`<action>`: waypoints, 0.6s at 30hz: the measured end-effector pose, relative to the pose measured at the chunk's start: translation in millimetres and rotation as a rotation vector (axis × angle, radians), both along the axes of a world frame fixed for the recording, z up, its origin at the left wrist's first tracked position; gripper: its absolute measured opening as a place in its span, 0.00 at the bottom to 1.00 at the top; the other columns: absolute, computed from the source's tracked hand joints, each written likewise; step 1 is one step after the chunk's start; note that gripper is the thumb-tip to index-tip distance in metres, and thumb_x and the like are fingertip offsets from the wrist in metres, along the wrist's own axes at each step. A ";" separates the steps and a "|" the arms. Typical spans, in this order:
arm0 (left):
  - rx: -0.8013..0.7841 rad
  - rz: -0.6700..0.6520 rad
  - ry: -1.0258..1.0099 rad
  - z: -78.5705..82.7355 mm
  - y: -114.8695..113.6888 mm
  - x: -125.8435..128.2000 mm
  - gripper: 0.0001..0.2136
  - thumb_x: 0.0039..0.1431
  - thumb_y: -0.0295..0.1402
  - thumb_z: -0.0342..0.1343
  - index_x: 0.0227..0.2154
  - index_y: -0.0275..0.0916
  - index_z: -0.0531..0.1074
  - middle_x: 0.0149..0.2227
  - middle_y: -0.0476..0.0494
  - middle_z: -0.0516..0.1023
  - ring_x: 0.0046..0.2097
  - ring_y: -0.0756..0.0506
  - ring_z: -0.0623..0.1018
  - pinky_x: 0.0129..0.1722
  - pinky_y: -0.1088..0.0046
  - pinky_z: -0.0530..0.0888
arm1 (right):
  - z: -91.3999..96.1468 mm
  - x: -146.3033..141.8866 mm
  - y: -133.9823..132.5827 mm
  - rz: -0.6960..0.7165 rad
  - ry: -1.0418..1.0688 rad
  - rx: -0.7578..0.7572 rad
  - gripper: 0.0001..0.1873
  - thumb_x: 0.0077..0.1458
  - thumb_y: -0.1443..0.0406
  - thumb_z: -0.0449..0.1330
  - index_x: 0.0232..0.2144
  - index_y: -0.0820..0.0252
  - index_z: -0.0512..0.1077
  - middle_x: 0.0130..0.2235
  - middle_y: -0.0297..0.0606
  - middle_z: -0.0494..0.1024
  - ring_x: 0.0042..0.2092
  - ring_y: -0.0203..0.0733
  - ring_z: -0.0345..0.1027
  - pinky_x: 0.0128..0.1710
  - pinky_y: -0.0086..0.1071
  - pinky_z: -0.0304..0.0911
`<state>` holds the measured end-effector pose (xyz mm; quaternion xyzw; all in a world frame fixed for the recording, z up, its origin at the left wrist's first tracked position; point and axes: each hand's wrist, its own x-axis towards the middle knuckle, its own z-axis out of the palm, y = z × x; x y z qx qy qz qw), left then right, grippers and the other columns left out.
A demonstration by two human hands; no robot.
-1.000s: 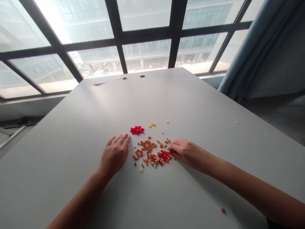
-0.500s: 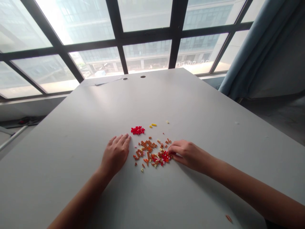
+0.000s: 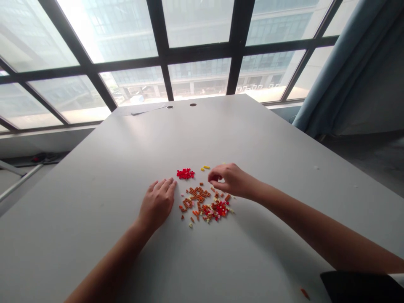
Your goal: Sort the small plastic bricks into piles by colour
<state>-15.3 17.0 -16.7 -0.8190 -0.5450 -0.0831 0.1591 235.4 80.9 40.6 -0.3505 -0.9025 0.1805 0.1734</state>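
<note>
My left hand (image 3: 158, 203) lies flat on the table, fingers stretched out, just left of the loose toy bricks. Its fingertips come close to a small heap of red bricks (image 3: 185, 174). Above the table, behind the mixed pile, my right hand (image 3: 232, 180) has thumb and fingers curled into a pinch; whatever may be between the tips is too small to make out. Brown bricks (image 3: 198, 193) are scattered in front of the red heap. Red, orange, pink and cream bricks (image 3: 217, 209) crowd together at the pile's right side.
Two yellow bricks (image 3: 206, 167) lie between the red heap and my right hand. A lone brown piece (image 3: 304, 293) rests near the front edge of the white table (image 3: 126, 155). Two round cable holes (image 3: 192, 104) sit at its far end, below the windows.
My right hand has left the right side of the mixed pile and moved up and left, away from me. My left hand stays on the table. The camera view has shifted slightly.
</note>
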 end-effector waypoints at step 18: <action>0.019 -0.008 -0.033 -3.5 0.4 -0.7 0.18 0.60 0.25 0.44 0.51 0.36 0.70 0.53 0.36 0.73 0.52 0.38 0.74 0.53 0.55 0.66 | -2.5 17.9 -2.7 -0.036 0.032 -0.154 0.07 0.47 0.73 0.62 0.29 0.60 0.78 0.27 0.33 0.80 0.30 0.35 0.73 0.32 0.25 0.64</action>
